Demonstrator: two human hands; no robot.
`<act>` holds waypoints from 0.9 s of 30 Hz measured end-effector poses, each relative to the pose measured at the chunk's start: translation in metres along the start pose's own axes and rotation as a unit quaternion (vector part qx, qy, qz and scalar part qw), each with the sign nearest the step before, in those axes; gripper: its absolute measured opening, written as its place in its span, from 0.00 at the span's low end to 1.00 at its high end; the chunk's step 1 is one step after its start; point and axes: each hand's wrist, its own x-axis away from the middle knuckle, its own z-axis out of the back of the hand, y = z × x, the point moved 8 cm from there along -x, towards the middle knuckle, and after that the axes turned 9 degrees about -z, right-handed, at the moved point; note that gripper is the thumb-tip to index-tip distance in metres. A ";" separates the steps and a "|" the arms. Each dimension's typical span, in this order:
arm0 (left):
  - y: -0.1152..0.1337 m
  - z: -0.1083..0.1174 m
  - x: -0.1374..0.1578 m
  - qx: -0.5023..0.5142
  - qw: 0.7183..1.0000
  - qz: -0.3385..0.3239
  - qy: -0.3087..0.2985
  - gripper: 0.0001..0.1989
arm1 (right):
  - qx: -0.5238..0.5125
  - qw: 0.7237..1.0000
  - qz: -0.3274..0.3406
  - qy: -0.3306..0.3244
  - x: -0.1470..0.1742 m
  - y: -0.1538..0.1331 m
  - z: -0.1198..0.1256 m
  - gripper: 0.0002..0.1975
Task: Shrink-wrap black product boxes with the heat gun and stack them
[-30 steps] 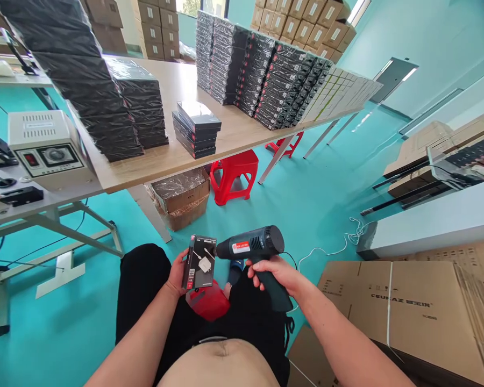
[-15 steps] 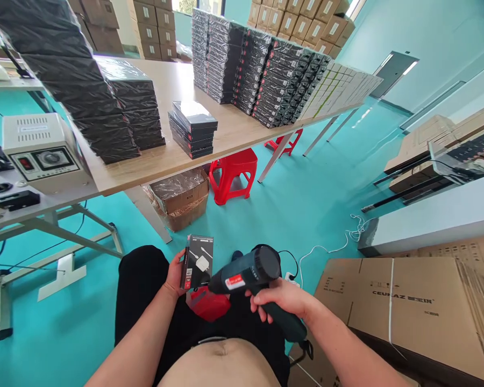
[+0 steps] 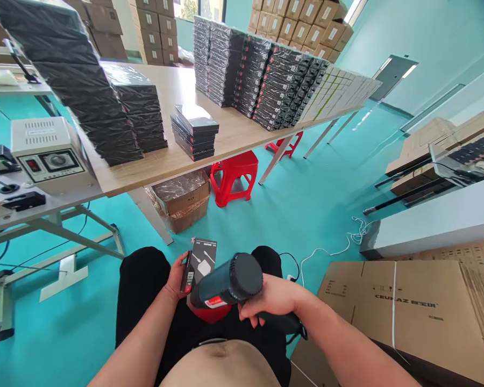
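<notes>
My left hand [image 3: 178, 275] grips a small black charger box [image 3: 205, 260] by its left side, over my lap. A white plug and cable are printed on its face. In my right hand [image 3: 266, 301] is a dark heat gun [image 3: 228, 282], its fingers wrapped round the handle. The gun's barrel points left toward the box and covers its lower right part. Whether the nozzle touches the box is hidden. Below both, a patch of red seat [image 3: 210, 313] shows between my legs.
Ahead stands a wooden table [image 3: 157, 164] bearing a short pile of boxes [image 3: 193, 134] and tall stacks of wrapped black boxes [image 3: 280, 86]. A control unit [image 3: 50, 156] sits at left. Red stools [image 3: 236, 177] and a carton [image 3: 187, 207] are underneath. Flattened cardboard [image 3: 411, 312] lies at right.
My right hand has moved the heat gun left and turned it, so its rear end faces me more and its barrel overlaps the box. The box has shifted slightly right.
</notes>
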 end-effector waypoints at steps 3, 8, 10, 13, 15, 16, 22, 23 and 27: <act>-0.002 0.003 0.001 -0.007 1.000 0.012 0.020 0.23 | -0.070 0.995 0.035 0.069 -0.003 -0.009 0.014 0.11; 0.000 0.001 0.004 0.010 0.999 0.015 0.036 0.22 | -0.180 0.955 0.062 0.229 -0.005 -0.011 0.068 0.15; 0.001 -0.001 0.003 0.019 0.999 0.015 0.031 0.22 | -0.160 0.956 0.042 0.241 0.000 0.001 0.077 0.15; 0.003 -0.002 0.002 0.031 0.999 0.002 0.023 0.22 | -0.120 0.977 -0.003 0.178 0.007 0.028 0.062 0.15; 0.004 -0.004 0.001 0.041 0.999 -0.011 0.016 0.22 | -0.105 0.987 -0.036 0.113 0.010 0.045 0.042 0.15; 0.004 -0.005 0.000 0.046 0.999 -0.015 0.012 0.23 | -0.106 0.989 -0.045 0.089 0.011 0.052 0.033 0.15; 0.015 -0.003 -0.003 0.039 0.995 -0.087 0.038 0.20 | -0.215 0.961 0.007 0.176 0.013 0.066 0.041 0.18; 0.017 0.000 -0.004 0.036 0.993 -0.103 0.051 0.19 | -0.223 0.957 0.010 0.183 0.014 0.067 0.043 0.18; 0.019 0.016 -0.013 0.056 0.986 -0.122 0.099 0.19 | -0.243 0.963 0.027 0.109 0.010 0.063 0.025 0.19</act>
